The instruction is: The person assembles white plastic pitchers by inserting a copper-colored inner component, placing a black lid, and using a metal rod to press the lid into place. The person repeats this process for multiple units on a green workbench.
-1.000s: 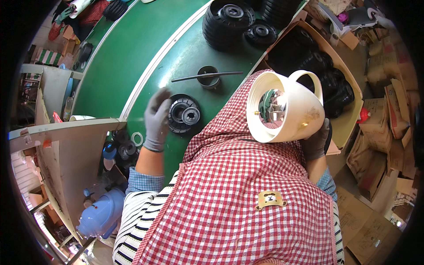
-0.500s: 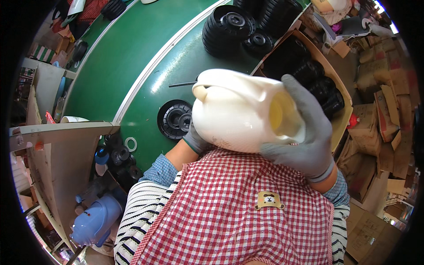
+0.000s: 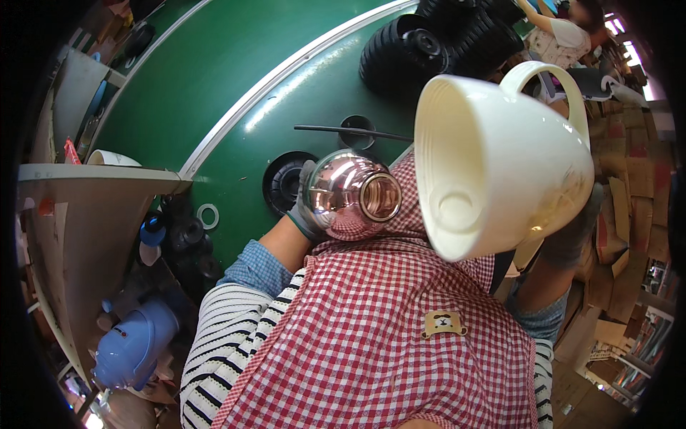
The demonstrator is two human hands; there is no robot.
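My left hand (image 3: 304, 220), in a grey glove, is closed round a shiny copper-coloured glass flask liner (image 3: 336, 189), whose round neck points right. A cream jug body (image 3: 532, 157) with a loop handle is in my gloved right hand (image 3: 573, 232), its wide open end turned left. My right fingers are partly hidden behind it. The liner and the jug body are apart. Beside my left hand a black ribbed disc (image 3: 275, 187) lies on the green table (image 3: 236, 154). Beyond the liner are a black rod (image 3: 389, 135) and a small black cup-shaped part (image 3: 357, 123).
Stacks of black round parts (image 3: 389, 61) stand at the table's far side. A white ring (image 3: 208, 216) lies near the grey panel (image 3: 107, 214) on the left. Lower left is a blue jug (image 3: 139, 343). Cardboard (image 3: 636, 179) is piled at right; another person (image 3: 561, 43) is at far right.
The copper-coloured liner now shows outside the jug body, in my left hand. My right hand has carried the jug body up and right and turned it, so its wide end faces left.
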